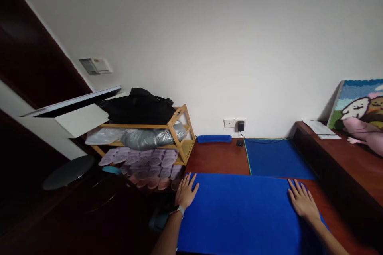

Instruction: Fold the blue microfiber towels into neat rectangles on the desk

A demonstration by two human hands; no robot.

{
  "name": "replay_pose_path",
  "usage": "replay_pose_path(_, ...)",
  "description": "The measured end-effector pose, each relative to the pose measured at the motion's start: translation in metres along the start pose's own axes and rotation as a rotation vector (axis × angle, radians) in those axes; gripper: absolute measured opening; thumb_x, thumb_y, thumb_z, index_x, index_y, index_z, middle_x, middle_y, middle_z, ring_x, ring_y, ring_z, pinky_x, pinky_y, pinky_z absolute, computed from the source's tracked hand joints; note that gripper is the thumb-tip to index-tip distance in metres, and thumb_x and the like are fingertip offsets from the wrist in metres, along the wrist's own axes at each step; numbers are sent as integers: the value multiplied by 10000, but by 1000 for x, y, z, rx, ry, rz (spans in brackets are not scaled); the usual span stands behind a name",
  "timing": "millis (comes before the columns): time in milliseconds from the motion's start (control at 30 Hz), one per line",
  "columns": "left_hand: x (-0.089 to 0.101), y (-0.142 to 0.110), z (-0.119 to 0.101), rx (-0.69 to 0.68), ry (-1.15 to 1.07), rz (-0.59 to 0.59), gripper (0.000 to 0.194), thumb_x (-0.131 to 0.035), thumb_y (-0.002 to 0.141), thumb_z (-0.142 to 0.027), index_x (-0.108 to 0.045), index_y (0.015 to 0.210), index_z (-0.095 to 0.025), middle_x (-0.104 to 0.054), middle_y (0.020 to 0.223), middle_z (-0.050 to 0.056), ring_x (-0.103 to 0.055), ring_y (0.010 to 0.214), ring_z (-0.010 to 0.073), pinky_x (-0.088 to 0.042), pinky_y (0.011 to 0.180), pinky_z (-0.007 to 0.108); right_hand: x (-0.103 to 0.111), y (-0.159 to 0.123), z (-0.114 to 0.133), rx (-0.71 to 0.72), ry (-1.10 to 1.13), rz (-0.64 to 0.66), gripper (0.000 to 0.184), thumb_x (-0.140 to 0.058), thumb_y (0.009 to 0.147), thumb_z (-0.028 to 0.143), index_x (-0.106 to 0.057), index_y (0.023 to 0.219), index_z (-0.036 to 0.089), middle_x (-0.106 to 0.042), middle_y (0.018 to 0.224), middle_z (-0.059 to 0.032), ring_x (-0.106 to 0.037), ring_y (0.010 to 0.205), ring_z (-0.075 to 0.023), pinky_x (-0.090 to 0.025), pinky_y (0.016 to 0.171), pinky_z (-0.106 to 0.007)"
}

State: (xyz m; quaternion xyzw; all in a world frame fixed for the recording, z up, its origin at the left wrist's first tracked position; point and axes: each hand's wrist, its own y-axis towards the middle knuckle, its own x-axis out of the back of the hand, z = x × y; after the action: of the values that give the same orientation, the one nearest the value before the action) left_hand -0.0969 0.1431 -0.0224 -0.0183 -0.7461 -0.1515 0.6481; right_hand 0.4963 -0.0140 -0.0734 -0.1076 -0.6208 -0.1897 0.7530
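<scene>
A large blue cloth lies spread flat on the reddish-brown table in front of me. My left hand rests palm down on its far left corner, fingers stretched out and holding nothing. At the far right corner my right hand also lies flat on the cloth with its fingers apart. A second blue cloth lies flat farther back on the table. A rolled blue cloth sits against the wall behind it.
A bamboo shelf at the left holds several pink slippers, a grey bag and a black bag. A charger is plugged in at the wall. A raised wooden ledge with a picture runs along the right.
</scene>
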Motion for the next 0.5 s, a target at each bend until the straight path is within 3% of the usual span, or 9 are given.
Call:
replay_pose_path(100,-1,-2,0,5,-3,-12,589,-398,1026,-511,-402,1572,-289,-351,1671,79,-310,1537,277,-264,1237,490,-2,0,-5,21,-7,-1,773,-174,919,564,-365,1590,230,-339,1668,-69,-293,1535,-316,-242,1230,-544)
replay_pose_path(267,-6,-9,2,30,-26,-11,613,-394,1017,-562,-388,1578,-316,-313,1690,58,-251,1555,321,-269,1228,512,-12,0,-19,118,-15,-41,755,-213,876,569,-541,1482,261,-407,1634,-56,-276,1540,-334,-257,1216,-565)
replay_pose_path(500,0,-9,8,49,-64,-20,587,-398,1018,-576,-447,1547,-325,-403,1648,63,-338,1520,293,-301,1216,472,-16,6,-29,109,25,-30,803,-260,809,642,-598,1424,250,-449,1604,-79,-332,1511,-369,-311,1179,-599)
